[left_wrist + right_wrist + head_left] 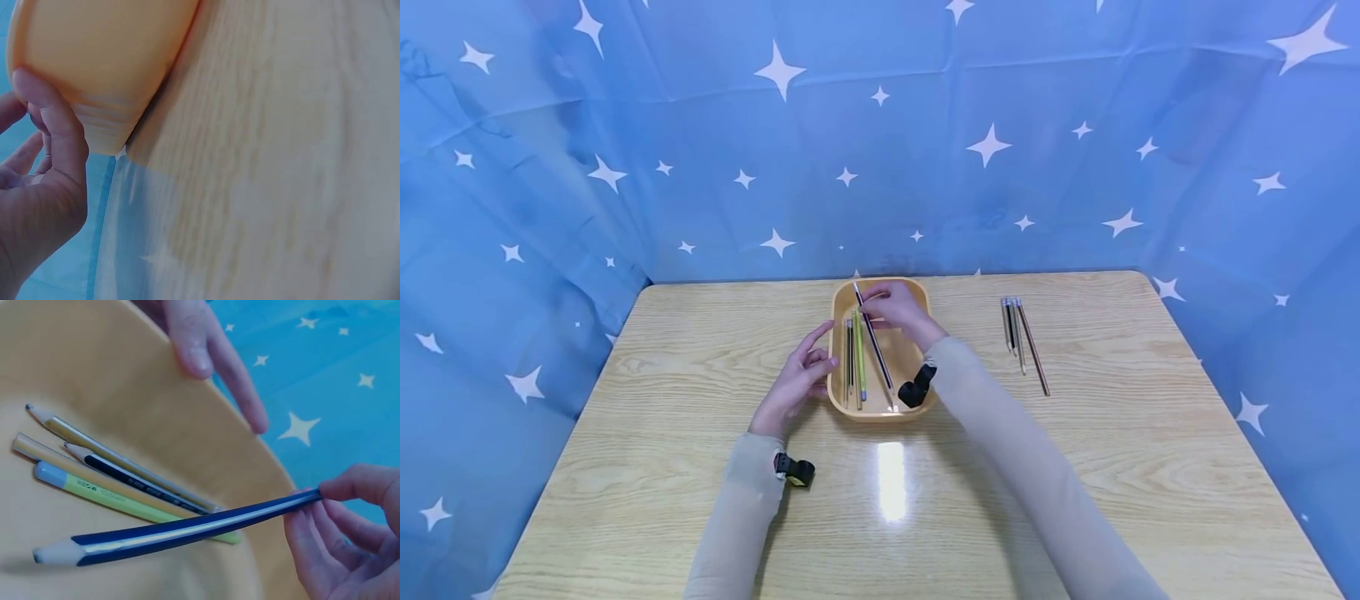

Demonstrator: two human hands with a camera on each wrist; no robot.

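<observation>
My right hand (891,306) pinches a dark blue pencil (187,529) with a pale stripe near one end, between thumb and fingers. Its sharpened end slants down over the orange plastic tray (880,416). Inside the tray, to the left, several pencils lie side by side: a yellow-green pencil (106,499) with a blue-grey end, a black pencil (131,473) and gold or wood-coloured ones. My left hand (796,379) is at the tray's left side, its thumb (47,100) touching the rim and its fingers loosely spread.
Right of the tray, several pencils (1011,325) lie close together on the wooden table (700,350), with a longer brown pencil (1033,348) slanting beside them. A blue curtain (865,208) with white stars hangs behind the table. Wrist cameras sit on both sleeves.
</observation>
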